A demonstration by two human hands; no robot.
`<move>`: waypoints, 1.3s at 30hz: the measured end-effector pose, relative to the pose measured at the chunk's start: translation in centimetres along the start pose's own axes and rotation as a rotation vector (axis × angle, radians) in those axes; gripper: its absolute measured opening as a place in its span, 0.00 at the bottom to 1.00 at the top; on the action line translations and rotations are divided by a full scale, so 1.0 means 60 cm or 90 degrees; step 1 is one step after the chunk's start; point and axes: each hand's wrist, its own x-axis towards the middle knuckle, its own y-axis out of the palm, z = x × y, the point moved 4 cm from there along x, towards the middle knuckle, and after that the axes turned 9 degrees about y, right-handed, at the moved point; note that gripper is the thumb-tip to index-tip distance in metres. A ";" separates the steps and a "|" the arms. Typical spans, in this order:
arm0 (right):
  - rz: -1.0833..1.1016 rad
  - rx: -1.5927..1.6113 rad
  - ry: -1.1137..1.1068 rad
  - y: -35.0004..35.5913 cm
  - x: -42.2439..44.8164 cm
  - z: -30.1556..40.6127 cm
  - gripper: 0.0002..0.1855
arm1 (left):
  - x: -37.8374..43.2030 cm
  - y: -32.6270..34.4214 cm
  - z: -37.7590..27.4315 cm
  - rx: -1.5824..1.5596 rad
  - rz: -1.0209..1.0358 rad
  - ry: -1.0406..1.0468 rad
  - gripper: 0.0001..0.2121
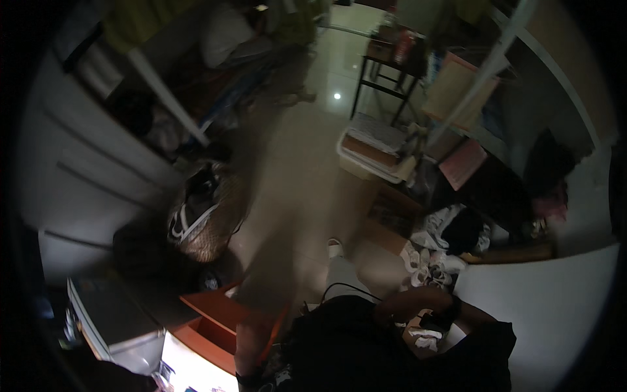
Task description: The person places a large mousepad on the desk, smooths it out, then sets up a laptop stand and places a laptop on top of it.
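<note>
Low in the view, my left hand [255, 323] is at the orange cabinet or drawer unit [205, 338], against or just over its orange panel [220, 304]. Shadow hides its fingers, so a grip cannot be made out. My right arm is bent across my dark shirt, and my right hand [389, 308] rests near my waist. A thin black cord [350, 285] curves over my light trousers and ends close to that hand. Whether the fingers hold it is too dark to tell. A brightly lit white surface [196, 367] lies beside the orange unit.
Shoes [426, 267] and an open cardboard box [392, 215] are on the floor at right, near a lidded bin [367, 169]. A dark stool [387, 73] bears bottles. A woven bag [210, 235] stands left. Farther back, a person [230, 34] sits by the bed frame.
</note>
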 end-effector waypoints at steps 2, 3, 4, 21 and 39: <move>0.003 -0.003 0.065 -0.003 -0.044 0.015 0.18 | 0.007 0.021 0.037 0.057 0.125 0.045 0.03; -0.014 0.010 0.063 -0.036 -0.083 0.020 0.18 | 0.023 0.033 0.053 0.106 0.189 0.111 0.05; 0.039 0.036 0.125 -0.049 -0.110 0.011 0.18 | 0.071 0.016 0.033 0.078 0.118 0.114 0.04; -0.770 0.421 0.262 -0.185 -0.150 -0.259 0.11 | 0.614 0.108 -0.093 -0.109 0.238 0.281 0.07; -1.017 0.739 0.362 -0.170 -0.174 -0.143 0.12 | 0.879 0.190 -0.123 -0.336 0.447 0.303 0.02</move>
